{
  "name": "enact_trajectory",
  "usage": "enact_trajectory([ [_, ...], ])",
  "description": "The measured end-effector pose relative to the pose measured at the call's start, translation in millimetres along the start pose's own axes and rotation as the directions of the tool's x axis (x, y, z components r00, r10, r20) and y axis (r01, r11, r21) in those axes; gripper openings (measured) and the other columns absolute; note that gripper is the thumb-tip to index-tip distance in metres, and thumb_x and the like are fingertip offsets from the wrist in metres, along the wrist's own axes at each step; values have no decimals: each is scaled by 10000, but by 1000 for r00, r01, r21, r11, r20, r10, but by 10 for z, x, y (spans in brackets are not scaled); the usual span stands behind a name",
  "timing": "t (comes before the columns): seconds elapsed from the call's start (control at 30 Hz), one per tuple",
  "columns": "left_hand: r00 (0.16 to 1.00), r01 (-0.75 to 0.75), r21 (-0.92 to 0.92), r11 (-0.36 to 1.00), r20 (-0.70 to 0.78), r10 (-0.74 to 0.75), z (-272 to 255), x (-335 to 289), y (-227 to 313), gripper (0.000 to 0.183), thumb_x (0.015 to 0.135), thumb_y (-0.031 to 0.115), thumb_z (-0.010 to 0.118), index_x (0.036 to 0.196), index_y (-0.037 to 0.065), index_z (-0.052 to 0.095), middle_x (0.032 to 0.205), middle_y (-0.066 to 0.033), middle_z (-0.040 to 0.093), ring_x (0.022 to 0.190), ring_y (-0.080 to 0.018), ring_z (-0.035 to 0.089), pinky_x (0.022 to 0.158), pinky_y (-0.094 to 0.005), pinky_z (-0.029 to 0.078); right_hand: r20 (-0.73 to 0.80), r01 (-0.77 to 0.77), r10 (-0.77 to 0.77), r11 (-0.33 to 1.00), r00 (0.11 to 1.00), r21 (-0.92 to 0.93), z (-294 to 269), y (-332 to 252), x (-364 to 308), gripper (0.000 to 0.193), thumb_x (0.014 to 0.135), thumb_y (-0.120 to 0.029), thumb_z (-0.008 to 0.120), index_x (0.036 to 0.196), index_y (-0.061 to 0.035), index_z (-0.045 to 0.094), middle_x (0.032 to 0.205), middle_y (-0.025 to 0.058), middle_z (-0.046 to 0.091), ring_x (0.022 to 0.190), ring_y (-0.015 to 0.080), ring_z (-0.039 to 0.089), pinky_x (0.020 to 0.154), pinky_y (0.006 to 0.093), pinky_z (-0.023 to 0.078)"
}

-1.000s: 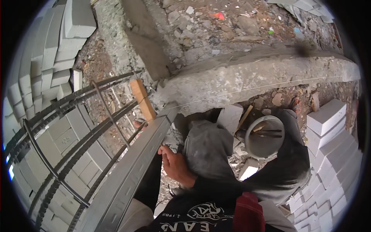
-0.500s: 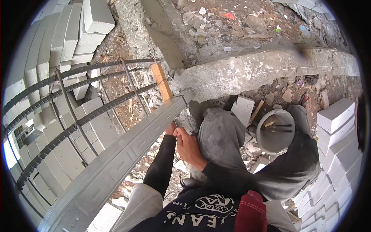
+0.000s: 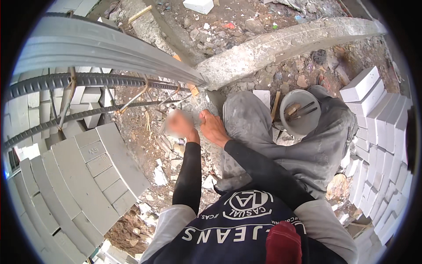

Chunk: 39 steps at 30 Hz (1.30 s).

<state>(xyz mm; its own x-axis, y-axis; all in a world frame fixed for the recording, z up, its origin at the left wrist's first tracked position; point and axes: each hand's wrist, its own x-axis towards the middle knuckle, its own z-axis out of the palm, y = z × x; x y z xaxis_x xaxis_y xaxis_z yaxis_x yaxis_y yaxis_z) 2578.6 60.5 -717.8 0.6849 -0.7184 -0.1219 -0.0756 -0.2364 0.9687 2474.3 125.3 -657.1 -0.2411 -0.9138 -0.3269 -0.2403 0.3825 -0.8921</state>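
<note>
As I see it, the grey metal channel (image 3: 110, 48) lies ahead and leftward of left hand (image 3: 181, 125) and right hand (image 3: 213, 127), its long axis running toward the concrete beam (image 3: 263, 53). Right hand seems nearer its end; whether either grip holds something, I cannot tell.

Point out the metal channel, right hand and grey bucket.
Metal channel (image 3: 110, 53): head view, middle of its long face.
Right hand (image 3: 213, 127): head view, back of the hand.
Grey bucket (image 3: 304, 127): head view, bare inner wall, lower side.
</note>
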Motion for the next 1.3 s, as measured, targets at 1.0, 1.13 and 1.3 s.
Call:
enact_trajectory([
  [1.0, 961, -149, 286, 947, 267, 71, 114, -148, 655, 175, 823, 199, 659, 809, 49, 748, 646, -227, 644, 702, -422, 658, 698, -479, 515, 86, 436, -556, 537, 827, -722, -1139, -456, 1301, 251, 892, -194, 641, 1110, -80, 694, 1029, 148, 691, 1012, 361, 634, 908, 447, 461],
  [1.13, 976, -134, 291, 947, 207, 74, 73, -99, 672, 199, 830, 232, 674, 825, 50, 754, 635, -226, 639, 692, -415, 659, 692, -474, 516, 196, 380, -356, 578, 914, -722, -1081, -335, 1649, 186, 839, -276, 689, 969, -155, 744, 837, 88, 722, 849, 335, 685, 818, 458, 474],
  [1.3, 976, -126, 295, 947, 209, 65, 10, -72, 714, 207, 823, 243, 690, 830, 47, 757, 622, -225, 635, 664, -409, 659, 672, -476, 517, 199, 315, -338, 336, 920, -887, -835, -193, 1913, 209, 812, -262, 702, 966, -122, 728, 902, 103, 719, 890, 348, 672, 807, 502, 450],
])
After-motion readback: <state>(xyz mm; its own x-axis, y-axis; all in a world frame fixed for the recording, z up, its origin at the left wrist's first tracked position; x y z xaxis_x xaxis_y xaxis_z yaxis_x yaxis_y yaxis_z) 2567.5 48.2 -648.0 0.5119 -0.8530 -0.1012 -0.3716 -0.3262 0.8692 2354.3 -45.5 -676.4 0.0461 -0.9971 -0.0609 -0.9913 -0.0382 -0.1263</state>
